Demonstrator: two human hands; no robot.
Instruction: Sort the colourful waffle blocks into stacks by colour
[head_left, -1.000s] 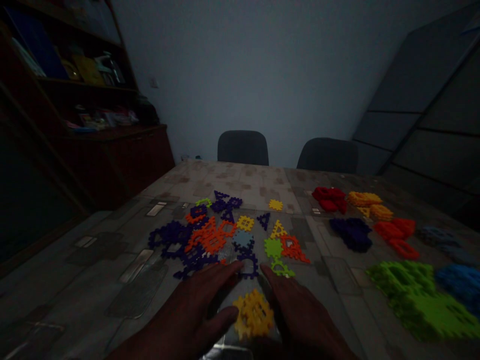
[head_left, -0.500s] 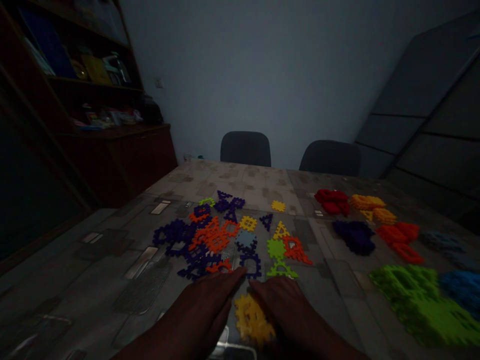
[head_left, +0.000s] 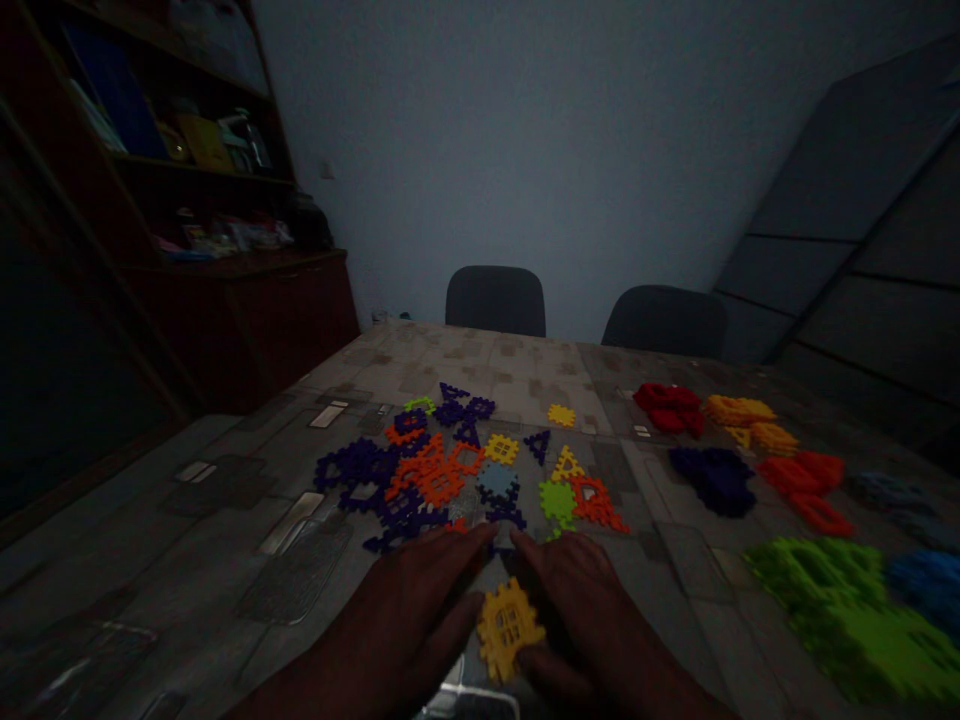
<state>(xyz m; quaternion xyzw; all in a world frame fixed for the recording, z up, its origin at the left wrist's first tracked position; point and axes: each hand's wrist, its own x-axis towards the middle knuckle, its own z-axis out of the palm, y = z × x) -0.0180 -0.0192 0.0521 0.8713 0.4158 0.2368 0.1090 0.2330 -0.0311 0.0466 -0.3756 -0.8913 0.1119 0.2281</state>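
- Left hand (head_left: 416, 588) and right hand (head_left: 583, 585) are holding fingers outstretched — gripping or not, cannot tell
- Yellow square window piece (head_left: 508, 628) is sitting near, between both thumbs
- Farther left, purple pieces (head_left: 367, 462) and orange pieces (head_left: 433, 482) are lying jumbled — lime-green stack (head_left: 879, 628) is sitting right

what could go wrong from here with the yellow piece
The yellow windowed piece sits between the left hand and right hand; an uneven push might tip it or make it slip. A purple piece lies just beyond both hands, so a forward move could knock it. The dim light may also make that dark piece hard to see.
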